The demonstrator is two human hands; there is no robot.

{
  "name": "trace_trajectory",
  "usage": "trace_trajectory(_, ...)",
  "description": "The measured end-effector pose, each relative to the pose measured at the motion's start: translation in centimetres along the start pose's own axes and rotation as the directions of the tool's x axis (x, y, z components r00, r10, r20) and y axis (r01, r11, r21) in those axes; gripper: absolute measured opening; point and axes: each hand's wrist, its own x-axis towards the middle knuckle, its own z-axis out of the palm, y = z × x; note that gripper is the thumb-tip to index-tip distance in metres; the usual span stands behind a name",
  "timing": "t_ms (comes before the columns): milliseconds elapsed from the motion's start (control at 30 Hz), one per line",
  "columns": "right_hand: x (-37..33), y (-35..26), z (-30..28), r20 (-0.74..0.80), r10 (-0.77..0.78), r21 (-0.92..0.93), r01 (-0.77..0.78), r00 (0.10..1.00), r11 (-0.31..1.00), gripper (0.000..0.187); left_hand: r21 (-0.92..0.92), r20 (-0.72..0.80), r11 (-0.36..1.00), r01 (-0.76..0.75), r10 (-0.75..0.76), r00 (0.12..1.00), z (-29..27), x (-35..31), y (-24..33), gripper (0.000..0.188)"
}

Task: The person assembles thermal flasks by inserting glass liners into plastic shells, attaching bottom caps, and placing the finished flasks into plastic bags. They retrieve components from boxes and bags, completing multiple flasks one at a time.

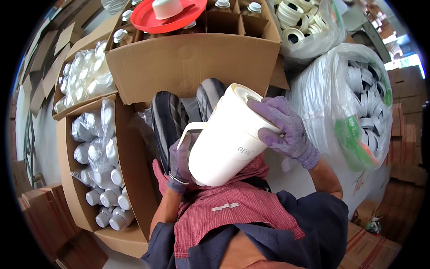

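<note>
A large white jug (224,148) with a side handle leans tilted across my lap, its rimmed end up and to the right. My right hand (286,127), in a purple knit glove, is closed over that rim (244,94), thumb and fingers pressed on the edge and side. My left hand (180,157), gloved the same way, is wrapped at the jug's handle (190,127) and lower side; some of its fingers are hidden behind the jug. Under the jug lies my red checked apron (224,197).
Ahead stands a cardboard box (192,67) with silver-capped bottles and a red dish (168,15) holding a white cup-shaped part. At left, a box (76,179) holds silvery cylinders, some bagged. At right are plastic bags of grey rings (367,103) and cream rings (293,20).
</note>
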Motion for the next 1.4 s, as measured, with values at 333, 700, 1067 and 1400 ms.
trace_trajectory(333,0.9,-1.5,-0.1,0.102,-0.393,0.204,0.368,0.914,0.907,0.059,-0.236,0.393,0.969,0.069,0.031,0.919,-2.4,-0.5,-8.5,0.031)
trace_trajectory(700,2.2,2.6,-1.7,0.029,0.054,0.132,-0.057,0.998,0.990,0.060,0.189,-0.053,0.779,-0.597,0.615,0.786,-2.0,0.0,3.8,0.031)
trace_trajectory(1067,2.2,5.5,2.5,0.131,0.439,0.724,-0.389,0.889,0.571,0.058,0.346,0.189,0.564,-0.749,0.740,0.645,-1.1,1.7,6.9,0.025)
trace_trajectory(1400,2.9,6.1,2.2,0.174,0.478,0.784,-0.415,0.861,0.462,0.036,0.213,0.107,0.885,-0.413,0.399,0.911,-0.8,2.8,7.6,0.019)
